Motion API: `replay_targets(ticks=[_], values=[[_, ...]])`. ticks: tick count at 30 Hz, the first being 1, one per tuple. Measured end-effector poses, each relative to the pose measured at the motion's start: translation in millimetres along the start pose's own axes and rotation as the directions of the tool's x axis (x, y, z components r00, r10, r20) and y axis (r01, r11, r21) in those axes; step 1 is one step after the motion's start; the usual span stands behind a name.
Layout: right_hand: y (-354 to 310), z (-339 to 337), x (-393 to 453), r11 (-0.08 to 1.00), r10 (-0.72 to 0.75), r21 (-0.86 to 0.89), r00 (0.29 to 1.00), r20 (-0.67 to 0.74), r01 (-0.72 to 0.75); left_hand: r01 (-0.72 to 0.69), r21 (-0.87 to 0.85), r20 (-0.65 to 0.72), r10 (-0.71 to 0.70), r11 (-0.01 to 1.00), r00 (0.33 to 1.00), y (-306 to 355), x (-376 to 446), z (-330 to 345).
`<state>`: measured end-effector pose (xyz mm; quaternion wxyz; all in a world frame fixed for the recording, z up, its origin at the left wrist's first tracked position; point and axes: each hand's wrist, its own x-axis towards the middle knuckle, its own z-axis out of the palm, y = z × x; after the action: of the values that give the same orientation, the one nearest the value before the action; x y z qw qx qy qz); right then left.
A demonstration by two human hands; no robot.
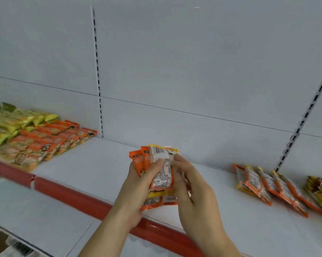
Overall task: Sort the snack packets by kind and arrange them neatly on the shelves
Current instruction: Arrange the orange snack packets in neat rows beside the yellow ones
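Both hands meet over the middle of the white shelf (93, 164), just behind its red front edge strip (78, 193). Left hand (136, 190) holds a fanned bundle of snack packets (160, 175) from below and the side, thumb curled over the front of the topmost one, fingers hidden behind. Bundle is mixed: orange packets at the left, a yellow-trimmed one with a barcode facing up on top. Right hand (191, 190) comes in from the right, fingertips pinching the top packet's right edge near its upper end; the rest of that grip is loosely curled. Bundle is lifted clear of the shelf. Toward the left end of the shelf lies an overlapping spread of orange packets (50, 143), reaching from the front edge back to the rear panel, with yellow-green packets (11, 123) stacked just beyond them at the far left. Toward the right end, a leaning row of orange-and-yellow packets (268, 186), backs showing, and touching it at the frame edge a yellow pile (321, 190), partly cut off. White back panel (175, 62) with slotted uprights behind.
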<state>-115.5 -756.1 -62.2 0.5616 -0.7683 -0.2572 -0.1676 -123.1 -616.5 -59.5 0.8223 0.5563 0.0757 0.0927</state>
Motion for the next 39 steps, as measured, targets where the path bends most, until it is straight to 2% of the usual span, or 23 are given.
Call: replay_targets(ticks=[2, 5, 8, 12, 15, 18, 20, 25, 27, 29, 30, 32, 33, 35, 39], values=[[-14, 28, 6, 0.979, 0.160, 0.137, 0.986, -0.043, -0.153, -0.013, 0.014, -0.010, 0.013, 1.000, 1.000, 13, -4, -36], [-38, 72, 15, 0.929, 0.313, 0.184, 0.947, 0.076, -0.322, -0.041, 0.050, -0.011, 0.041, 0.998, 0.999, 35, -9, -92], [-57, 114, 20, 0.918, 0.318, 0.186, 0.930, 0.184, -0.350, -0.051, 0.093, -0.032, 0.054, 0.994, 0.998, 54, -11, -139], [-71, 172, 30, 0.896, 0.341, 0.204, 0.906, 0.251, -0.394, -0.053, 0.117, -0.107, 0.066, 0.992, 0.992, 76, -8, -193], [-72, 204, 46, 0.861, 0.390, 0.248, 0.890, 0.235, -0.443, -0.005, 0.043, -0.153, 0.012, 0.999, 0.988, 95, 1, -216], [-65, 229, 65, 0.824, 0.432, 0.313, 0.881, 0.193, -0.473, -0.024, 0.028, -0.138, 0.028, 0.999, 0.990, 110, 15, -233], [-58, 243, 79, 0.802, 0.456, 0.360, 0.878, 0.148, -0.477, 0.000, 0.073, -0.109, 0.009, 0.997, 0.994, 116, 29, -241], [-44, 258, 119, 0.811, 0.475, 0.362, 0.879, 0.052, -0.460, 0.046, 0.119, -0.164, -0.026, 0.992, 0.986, 125, 78, -256], [-40, 257, 134, 0.861, 0.423, 0.348, 0.902, -0.083, -0.371, 0.012, 0.148, -0.185, 0.015, 0.989, 0.983, 130, 98, -264], [-42, 257, 144, 0.907, 0.301, 0.374, 0.917, -0.261, -0.192, -0.010, 0.166, -0.173, 0.039, 0.986, 0.984, 130, 117, -271], [-45, 260, 148, 0.915, 0.222, 0.392, 0.928, -0.299, -0.093, -0.007, 0.176, -0.169, 0.037, 0.984, 0.985, 130, 123, -271], [-45, 271, 150, 0.932, 0.086, 0.363, 0.970, -0.226, 0.002, 0.024, 0.179, -0.143, 0.002, 0.984, 0.990, 131, 134, -272], [-43, 278, 150, 0.952, 0.065, 0.306, 0.987, -0.146, -0.018, 0.051, 0.148, -0.123, -0.032, 0.988, 0.992, 131, 140, -274], [-35, 288, 152, 0.974, 0.131, 0.191, 0.991, -0.026, -0.124, 0.090, 0.085, -0.060, -0.085, 0.992, 0.995, 135, 151, -279], [-40, 297, 155, 0.954, 0.222, 0.207, 0.975, 0.005, -0.218, 0.075, 0.159, 0.085, -0.089, 0.984, 0.992, 139, 167, -294]])
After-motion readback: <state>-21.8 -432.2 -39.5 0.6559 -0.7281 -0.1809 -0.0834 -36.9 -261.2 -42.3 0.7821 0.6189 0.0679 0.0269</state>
